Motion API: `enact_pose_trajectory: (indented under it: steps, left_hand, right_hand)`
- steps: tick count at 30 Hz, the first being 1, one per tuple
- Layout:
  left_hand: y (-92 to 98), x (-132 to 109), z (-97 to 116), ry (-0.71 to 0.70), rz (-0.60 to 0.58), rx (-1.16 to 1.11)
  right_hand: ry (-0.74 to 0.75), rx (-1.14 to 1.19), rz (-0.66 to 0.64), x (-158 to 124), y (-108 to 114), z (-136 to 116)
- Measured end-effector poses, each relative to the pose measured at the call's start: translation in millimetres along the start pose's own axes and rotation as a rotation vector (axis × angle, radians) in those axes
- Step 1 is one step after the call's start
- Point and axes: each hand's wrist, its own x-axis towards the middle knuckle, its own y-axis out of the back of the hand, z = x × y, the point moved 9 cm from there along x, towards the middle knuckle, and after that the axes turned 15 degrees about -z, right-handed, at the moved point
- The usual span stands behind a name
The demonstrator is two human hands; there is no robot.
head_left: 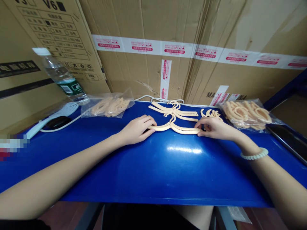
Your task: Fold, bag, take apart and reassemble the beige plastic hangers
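Observation:
Cream-coloured curved strips shaped like small hangers [184, 130] lie on the blue table [153, 172], hooks pointing away from me. My left hand [139, 129] has its fingers closed on the left end of the nearest hanger shape. At its right end, my right hand [212, 128] pinches the tip between thumb and fingers. Just behind lies another group of hanger-shaped pieces [184, 112], touching or nearly touching the near one. Small loose hooks [211, 113] sit behind my right hand.
Clear bags of cream pieces lie at the left [110, 106] and right [247, 113]. A water bottle [64, 80], a white brush-like object [64, 110] and a black object [57, 122] stand left. A dark phone-like slab [287, 140] is right. Cardboard boxes [144, 73] rise behind.

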Motion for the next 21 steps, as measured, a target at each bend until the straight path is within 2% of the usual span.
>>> enact_pose_trajectory:
  steps: [6, 12, 16, 18, 21]
  left_hand:
    - [5.6, -3, -6, 0.034, 0.124, -0.091]
    - [8.7, -6, -20, 0.094, 0.215, -0.203]
    - [10.6, -7, -28, 0.121, 0.253, -0.282]
    - [11.1, -7, -30, 0.132, 0.254, -0.316]
    - [12.5, -8, -33, 0.149, 0.267, -0.357]
  right_hand:
    - [0.010, -0.004, 0.055, -2, 6, -4]
    - [-0.123, 0.010, 0.305, -20, 35, 11]
    - [-0.238, -0.011, 0.417, -35, 51, 27]
    - [-0.285, -0.031, 0.418, -39, 54, 36]
    - [-0.370, -0.126, 0.300, -39, 48, 53]
